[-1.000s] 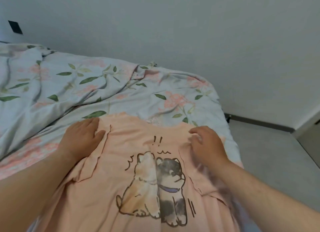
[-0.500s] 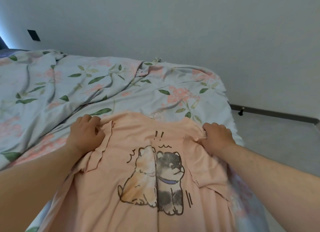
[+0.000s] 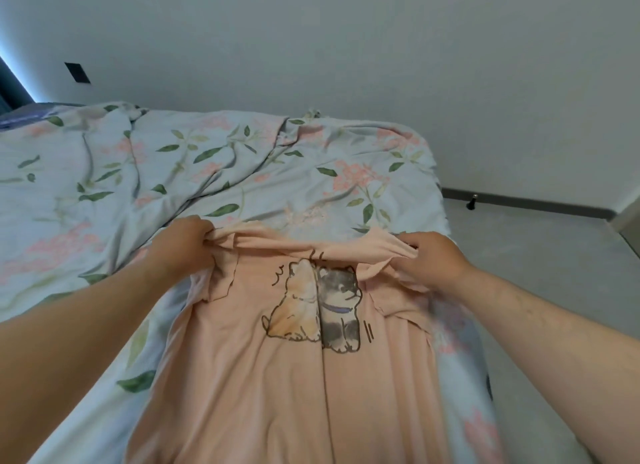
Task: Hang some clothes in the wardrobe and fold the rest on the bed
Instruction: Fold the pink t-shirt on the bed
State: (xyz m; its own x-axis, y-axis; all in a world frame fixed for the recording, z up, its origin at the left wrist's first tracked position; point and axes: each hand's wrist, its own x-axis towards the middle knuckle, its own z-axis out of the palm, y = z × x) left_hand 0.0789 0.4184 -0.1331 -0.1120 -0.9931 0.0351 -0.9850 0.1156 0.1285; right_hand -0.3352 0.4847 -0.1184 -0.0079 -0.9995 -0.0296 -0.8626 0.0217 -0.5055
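Half a second ago our hands lay on the peach T-shirt (image 3: 294, 377) spread on the bed (image 3: 207, 172); now the left hand (image 3: 183, 245) and right hand (image 3: 429, 259) grip its far edge, apparently lifting it toward us, starting the fold.

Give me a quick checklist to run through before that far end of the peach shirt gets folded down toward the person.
1. Left hand grips the far left corner: ok.
2. Right hand grips the far right corner: ok.
3. Far edge of peach shirt lifted evenly: ok.
4. Sleeves tucked onto the front: ok.
5. Near hem lying flat: cannot tell, out of frame.
6. Shirt resting wholly on the floral duvet: cannot tell.
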